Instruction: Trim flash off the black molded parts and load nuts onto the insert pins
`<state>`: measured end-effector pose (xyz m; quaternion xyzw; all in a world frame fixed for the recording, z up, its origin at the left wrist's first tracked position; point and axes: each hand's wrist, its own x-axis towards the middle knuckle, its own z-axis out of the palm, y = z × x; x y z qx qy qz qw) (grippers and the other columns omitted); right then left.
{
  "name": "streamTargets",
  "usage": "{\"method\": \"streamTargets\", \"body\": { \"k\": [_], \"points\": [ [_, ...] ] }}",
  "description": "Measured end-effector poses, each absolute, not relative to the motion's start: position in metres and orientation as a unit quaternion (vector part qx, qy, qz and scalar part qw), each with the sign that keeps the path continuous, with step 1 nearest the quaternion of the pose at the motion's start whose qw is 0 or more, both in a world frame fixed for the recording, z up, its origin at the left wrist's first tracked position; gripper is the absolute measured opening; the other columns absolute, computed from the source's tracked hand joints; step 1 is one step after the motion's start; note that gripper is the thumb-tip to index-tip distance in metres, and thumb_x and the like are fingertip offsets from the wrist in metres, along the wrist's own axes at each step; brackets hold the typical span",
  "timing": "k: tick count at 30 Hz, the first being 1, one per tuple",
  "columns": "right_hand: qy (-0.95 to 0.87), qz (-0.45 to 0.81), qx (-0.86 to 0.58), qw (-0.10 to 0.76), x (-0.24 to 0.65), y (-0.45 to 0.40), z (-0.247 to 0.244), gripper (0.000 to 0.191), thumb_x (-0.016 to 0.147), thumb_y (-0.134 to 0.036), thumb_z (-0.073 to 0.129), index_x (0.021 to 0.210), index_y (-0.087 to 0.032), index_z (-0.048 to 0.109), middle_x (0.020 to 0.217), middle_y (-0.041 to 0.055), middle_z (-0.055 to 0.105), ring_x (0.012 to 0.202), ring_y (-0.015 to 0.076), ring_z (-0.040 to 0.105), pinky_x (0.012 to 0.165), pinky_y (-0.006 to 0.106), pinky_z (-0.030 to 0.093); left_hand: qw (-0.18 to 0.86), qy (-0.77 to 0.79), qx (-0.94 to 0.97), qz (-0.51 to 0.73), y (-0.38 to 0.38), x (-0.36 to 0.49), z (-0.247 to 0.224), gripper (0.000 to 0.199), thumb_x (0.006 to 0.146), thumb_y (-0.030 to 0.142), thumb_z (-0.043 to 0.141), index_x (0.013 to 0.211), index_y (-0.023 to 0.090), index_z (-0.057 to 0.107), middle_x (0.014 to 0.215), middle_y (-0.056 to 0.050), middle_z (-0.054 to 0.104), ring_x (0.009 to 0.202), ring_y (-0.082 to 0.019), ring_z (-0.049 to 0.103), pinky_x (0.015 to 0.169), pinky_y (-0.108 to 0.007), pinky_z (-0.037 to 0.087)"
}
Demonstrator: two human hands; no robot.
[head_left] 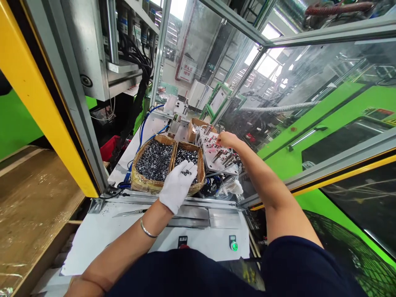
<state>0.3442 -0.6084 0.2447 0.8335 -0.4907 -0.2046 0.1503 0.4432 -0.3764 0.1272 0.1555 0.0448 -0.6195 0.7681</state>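
Note:
My left hand (176,187), in a white glove, is palm up with fingers stretched forward and cupped under several small dark metal parts (186,172). It hovers over the front of a cardboard box (201,165) of small dark and shiny parts. Beside that, on the left, another cardboard box (135,175) holds dark ring-shaped nuts or washers (154,159). My bare right hand (225,140) reaches to the far part of a pale fixture plate (213,156) with red-tipped fittings and metal cylinders. Its fingers are closed together at the plate; what they hold, if anything, is hidden.
A smaller cardboard box (193,131) stands behind the fixture. Blue hoses (141,134) run along the left. Metal press parts (89,49), a yellow post (46,99) and clear panels (293,78) surround the bench. A green-lit button (234,246) is on the front.

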Motion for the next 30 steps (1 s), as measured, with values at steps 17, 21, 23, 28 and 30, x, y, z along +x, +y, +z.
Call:
{"method": "streamTargets", "body": {
  "k": [17, 21, 23, 28, 30],
  "points": [
    [-0.187, -0.118, 0.975, -0.029, 0.366, -0.464, 0.220, 0.010, 0.083, -0.020, 0.063, 0.083, -0.014, 0.072, 0.081, 0.0059, 0.070, 0.071, 0.0129, 0.055, 0.065, 0.025, 0.034, 0.744, 0.032, 0.126, -0.655, -0.374, 0.451, 0.144, 0.038, 0.098, 0.020, 0.032, 0.080, 0.015, 0.064, 0.079, -0.006, 0.070, 0.076, -0.015, 0.067, 0.088, -0.033, 0.053],
    [-0.195, -0.072, 0.977, -0.046, 0.363, -0.462, 0.222, 0.016, 0.081, -0.013, 0.057, 0.087, -0.014, 0.071, 0.077, 0.0041, 0.067, 0.068, 0.0110, 0.052, 0.066, 0.024, 0.035, 0.746, 0.029, 0.112, -0.656, -0.373, 0.453, 0.141, 0.037, 0.098, 0.022, 0.032, 0.083, 0.014, 0.065, 0.083, -0.007, 0.071, 0.082, -0.015, 0.068, 0.092, -0.031, 0.052],
    [-0.172, -0.061, 0.982, -0.053, 0.363, -0.461, 0.223, 0.019, 0.082, -0.016, 0.055, 0.091, -0.014, 0.072, 0.081, 0.0050, 0.067, 0.071, 0.0114, 0.053, 0.068, 0.024, 0.037, 0.743, 0.017, 0.091, -0.663, -0.374, 0.453, 0.141, 0.037, 0.099, 0.023, 0.033, 0.082, 0.014, 0.065, 0.080, -0.006, 0.070, 0.078, -0.014, 0.068, 0.089, -0.028, 0.052],
    [-0.192, -0.092, 0.977, 0.024, 0.364, -0.457, 0.217, 0.024, 0.085, -0.020, 0.051, 0.083, -0.016, 0.074, 0.082, 0.0070, 0.067, 0.068, 0.0129, 0.053, 0.065, 0.026, 0.035, 0.745, 0.010, 0.095, -0.660, -0.375, 0.447, 0.146, 0.033, 0.096, 0.013, 0.034, 0.086, 0.012, 0.066, 0.082, -0.006, 0.071, 0.077, -0.012, 0.068, 0.091, -0.028, 0.053],
    [-0.207, -0.090, 0.973, 0.042, 0.365, -0.456, 0.214, 0.023, 0.084, -0.019, 0.050, 0.086, -0.015, 0.073, 0.086, 0.0085, 0.068, 0.070, 0.0141, 0.054, 0.065, 0.027, 0.035, 0.745, 0.014, 0.100, -0.660, -0.376, 0.444, 0.146, 0.032, 0.093, 0.009, 0.034, 0.094, 0.012, 0.066, 0.087, -0.007, 0.072, 0.084, -0.014, 0.069, 0.097, -0.032, 0.052]
  ]
}}
